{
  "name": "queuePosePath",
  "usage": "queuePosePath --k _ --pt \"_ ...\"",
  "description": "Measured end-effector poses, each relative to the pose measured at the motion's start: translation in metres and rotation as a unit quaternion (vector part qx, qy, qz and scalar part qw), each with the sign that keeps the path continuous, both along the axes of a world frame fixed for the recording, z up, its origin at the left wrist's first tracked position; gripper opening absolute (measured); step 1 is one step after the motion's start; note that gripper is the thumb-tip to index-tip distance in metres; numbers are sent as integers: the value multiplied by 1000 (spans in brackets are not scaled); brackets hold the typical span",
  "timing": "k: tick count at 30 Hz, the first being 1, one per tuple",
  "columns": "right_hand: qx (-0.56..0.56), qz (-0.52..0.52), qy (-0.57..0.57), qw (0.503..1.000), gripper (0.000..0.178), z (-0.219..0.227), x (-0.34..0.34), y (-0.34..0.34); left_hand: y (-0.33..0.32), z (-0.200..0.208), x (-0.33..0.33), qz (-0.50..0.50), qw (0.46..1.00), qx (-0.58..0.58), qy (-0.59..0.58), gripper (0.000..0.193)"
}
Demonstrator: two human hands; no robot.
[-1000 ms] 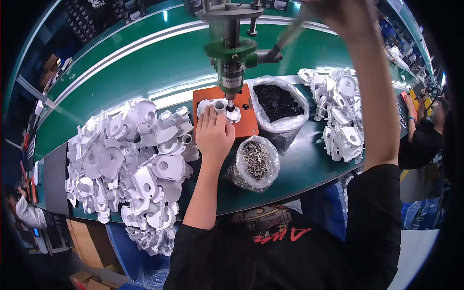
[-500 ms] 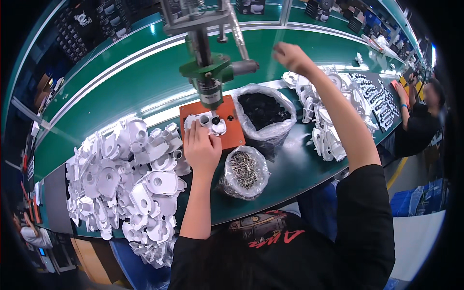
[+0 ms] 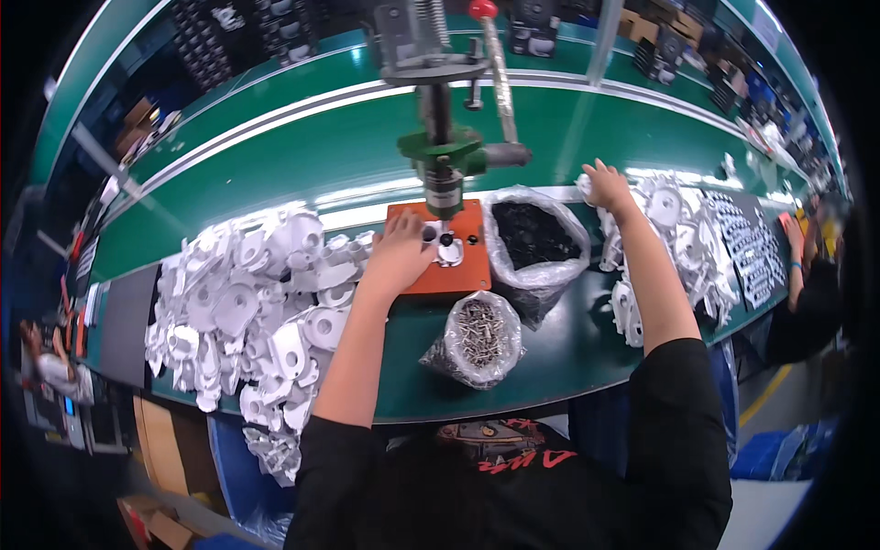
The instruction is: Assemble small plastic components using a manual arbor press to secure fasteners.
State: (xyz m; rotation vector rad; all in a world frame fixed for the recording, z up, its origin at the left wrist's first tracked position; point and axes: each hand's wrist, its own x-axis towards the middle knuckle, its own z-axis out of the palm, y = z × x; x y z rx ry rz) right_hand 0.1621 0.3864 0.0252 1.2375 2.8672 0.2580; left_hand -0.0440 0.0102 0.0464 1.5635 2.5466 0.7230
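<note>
My left hand [image 3: 403,249] grips the left side of a white plastic part [image 3: 450,253] that lies on an orange block [image 3: 446,281], its fingers covering much of the part. Just above the part is the tip of a green and black press [image 3: 445,183], at a small black piece [image 3: 446,239]. Off to the right, my right hand [image 3: 608,189] reaches the far left corner of a pile of white plastic parts [image 3: 665,203]. Its fingers look apart, next to one white piece [image 3: 584,186]; whether they touch it is unclear.
Right of the block stands a clear bag of black pieces [image 3: 532,234]; nearer me, a bag of metal pins [image 3: 481,335]. A large heap of white parts [image 3: 236,307] covers the left. The press's red-knobbed lever [image 3: 500,64] rises overhead. A co-worker's hand [image 3: 796,231] is at far right.
My right hand has come down from beside the press lever to the right-hand pile. My left hand stays on the white part, shifted toward its left side. The whole view has shifted.
</note>
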Motion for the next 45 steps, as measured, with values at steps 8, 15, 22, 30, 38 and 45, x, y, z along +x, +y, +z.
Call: queuePosePath --k 8,15,22,30,38,45 --pt "-46 22 -51 997 48 -6 -11 -3 9 43 -17 -40 982 -141 117 62" --pt "-122 96 -40 987 53 -5 -7 -2 2 78 -24 -34 977 -209 10 59" --pt "-182 154 16 971 71 14 -2 -35 -10 83 -32 -49 961 -235 -137 64" --pt "-242 127 319 907 67 31 8 -26 -35 81 -89 37 980 -88 -174 35" --pt "-227 140 188 945 43 19 14 -18 -42 5 -132 98 974 199 45 31" --pt "-84 120 100 984 33 20 7 -55 -42 1 -93 101 986 -128 -26 40"
